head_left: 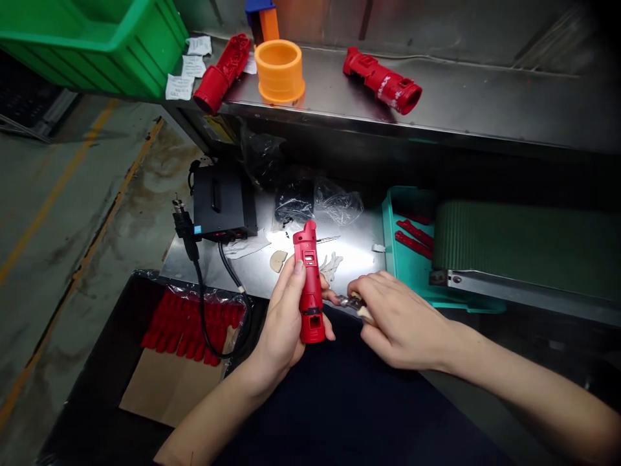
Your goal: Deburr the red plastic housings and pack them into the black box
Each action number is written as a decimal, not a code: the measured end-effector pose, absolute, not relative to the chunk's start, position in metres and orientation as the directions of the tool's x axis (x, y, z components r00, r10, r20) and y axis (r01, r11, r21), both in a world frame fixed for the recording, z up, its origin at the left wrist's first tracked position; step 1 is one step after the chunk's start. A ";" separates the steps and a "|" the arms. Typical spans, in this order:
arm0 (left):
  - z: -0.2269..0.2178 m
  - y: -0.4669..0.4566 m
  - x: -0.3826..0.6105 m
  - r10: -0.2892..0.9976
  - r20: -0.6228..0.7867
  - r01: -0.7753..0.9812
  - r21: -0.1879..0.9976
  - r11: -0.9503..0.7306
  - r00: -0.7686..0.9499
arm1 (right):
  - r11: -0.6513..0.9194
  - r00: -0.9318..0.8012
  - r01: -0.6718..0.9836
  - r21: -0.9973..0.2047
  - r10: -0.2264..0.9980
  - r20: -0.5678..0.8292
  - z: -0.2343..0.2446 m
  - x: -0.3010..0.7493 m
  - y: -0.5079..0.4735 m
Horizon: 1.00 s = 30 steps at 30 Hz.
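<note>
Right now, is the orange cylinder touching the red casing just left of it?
Apart: the head view shows bare steel between the orange cylinder and the red casing.

To my left, a stained concrete floor carries worn yellow painted lines. Ahead, a stainless steel shelf sits above my brightly lit steel worktop, and a green conveyor belt runs beyond the worktop's right edge.

And we were live on a factory assembly floor! A green conveyor belt ran at three o'clock, a green plastic crate sat at eleven, red plastic tool housings lay on the steel worktop at twelve, and yellow-lined concrete floor stretched away at nine.
</note>
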<state>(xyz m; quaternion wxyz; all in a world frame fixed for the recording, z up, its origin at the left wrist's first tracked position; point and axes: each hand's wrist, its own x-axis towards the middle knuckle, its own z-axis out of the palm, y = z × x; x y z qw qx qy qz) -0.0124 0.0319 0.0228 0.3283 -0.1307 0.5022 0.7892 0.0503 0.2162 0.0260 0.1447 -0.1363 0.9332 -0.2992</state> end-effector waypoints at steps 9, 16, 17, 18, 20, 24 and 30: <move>0.032 0.035 -0.007 0.387 -0.513 -0.628 0.726 -0.280 -0.766 | 0.857 -0.860 -0.497 -0.136 -0.507 -0.050 0.040 0.038 0.213; 0.034 0.036 -0.003 0.366 -0.530 -0.632 0.729 -0.264 -0.765 | 0.848 -0.849 -0.525 -0.072 -0.528 -0.020 0.045 0.038 0.208; 0.034 0.036 -0.003 0.361 -0.533 -0.631 0.730 -0.261 -0.765 | 0.849 -0.850 -0.525 -0.063 -0.527 -0.018 0.045 0.038 0.207; 0.034 0.036 -0.002 0.356 -0.535 -0.630 0.733 -0.256 -0.766 | 0.849 -0.850 -0.526 -0.054 -0.527 -0.016 0.046 0.039 0.207; 0.035 0.035 -0.002 0.344 -0.541 -0.629 0.737 -0.246 -0.768 | 0.847 -0.847 -0.530 -0.034 -0.531 -0.010 0.047 0.039 0.206; 0.036 0.035 -0.001 0.332 -0.545 -0.627 0.741 -0.239 -0.770 | 0.844 -0.844 -0.536 -0.004 -0.536 0.002 0.048 0.039 0.205; 0.036 0.034 -0.002 0.323 -0.543 -0.624 0.739 -0.254 -0.775 | 0.850 -0.850 -0.527 0.030 -0.527 0.010 0.048 0.039 0.202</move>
